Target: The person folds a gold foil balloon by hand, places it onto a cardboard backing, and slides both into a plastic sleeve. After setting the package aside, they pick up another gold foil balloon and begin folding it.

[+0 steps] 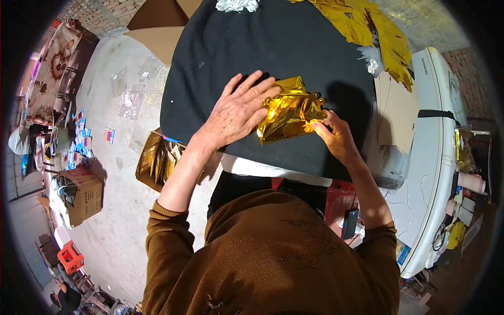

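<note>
A shiny gold foil balloon point(286, 114), flat and creased, lies on the black cloth of the table in front of me. My left hand point(237, 111) rests at its left side with the fingers spread, the fingertips and thumb touching the foil. At the foil's right edge my right hand point(336, 135) pinches a small part of it between thumb and fingers. Small rounded foil bits stick out near that pinch. The rest of the foil between my hands is uncovered.
Gold foil sheets point(388, 39) and white strands point(237, 5) lie at the table's far side. A box of folded gold pieces point(149, 163) stands on the floor to the left, near a cardboard box point(84, 194). A white appliance point(436, 157) is at the right.
</note>
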The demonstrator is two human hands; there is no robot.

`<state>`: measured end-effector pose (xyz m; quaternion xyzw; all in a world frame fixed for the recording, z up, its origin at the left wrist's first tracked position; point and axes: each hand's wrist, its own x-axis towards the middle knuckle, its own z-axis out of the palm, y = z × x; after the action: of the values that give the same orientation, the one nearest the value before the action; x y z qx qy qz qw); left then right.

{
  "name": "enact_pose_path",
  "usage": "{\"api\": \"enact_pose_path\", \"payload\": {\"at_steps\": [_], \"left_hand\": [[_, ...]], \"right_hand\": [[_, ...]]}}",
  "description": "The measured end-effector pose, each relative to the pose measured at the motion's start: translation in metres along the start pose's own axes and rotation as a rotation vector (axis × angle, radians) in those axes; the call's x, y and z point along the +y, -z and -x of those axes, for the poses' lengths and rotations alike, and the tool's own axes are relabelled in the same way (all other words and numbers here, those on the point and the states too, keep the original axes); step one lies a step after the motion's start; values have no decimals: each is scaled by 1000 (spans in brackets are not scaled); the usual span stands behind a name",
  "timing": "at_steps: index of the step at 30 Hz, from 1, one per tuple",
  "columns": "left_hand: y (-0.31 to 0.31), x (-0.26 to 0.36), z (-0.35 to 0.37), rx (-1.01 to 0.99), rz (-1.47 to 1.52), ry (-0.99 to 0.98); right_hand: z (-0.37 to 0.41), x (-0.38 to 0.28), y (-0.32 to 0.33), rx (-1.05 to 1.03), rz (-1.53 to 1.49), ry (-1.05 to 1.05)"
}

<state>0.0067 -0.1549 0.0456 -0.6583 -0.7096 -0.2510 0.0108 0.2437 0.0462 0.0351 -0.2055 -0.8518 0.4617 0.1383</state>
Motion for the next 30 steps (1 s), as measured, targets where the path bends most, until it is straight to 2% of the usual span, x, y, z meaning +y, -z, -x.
{"api": "enact_pose_path", "payload": {"at_steps": [5, 9, 12, 18, 24, 30], "left_hand": [[-4, -8, 1, -172, -61, -129], [-8, -8, 2, -136, -57, -139], [-8, -9, 2, -179, -119, -135], [-1, -6, 0, -246, -135, -126], [-6, -6, 2, -144, -126, -149], [-9, -8, 2, -135, -152, -171]], "right_hand": [[-5, 1, 3, -48, -5, -50], [-14, -10, -3, 8, 92, -17], [-23, -19, -3, -33, 155, -30], [-30, -18, -17, 72, 382, 112], [-31, -21, -28, 133, 564, 75], [-33, -23, -33, 133, 676, 30]]}}
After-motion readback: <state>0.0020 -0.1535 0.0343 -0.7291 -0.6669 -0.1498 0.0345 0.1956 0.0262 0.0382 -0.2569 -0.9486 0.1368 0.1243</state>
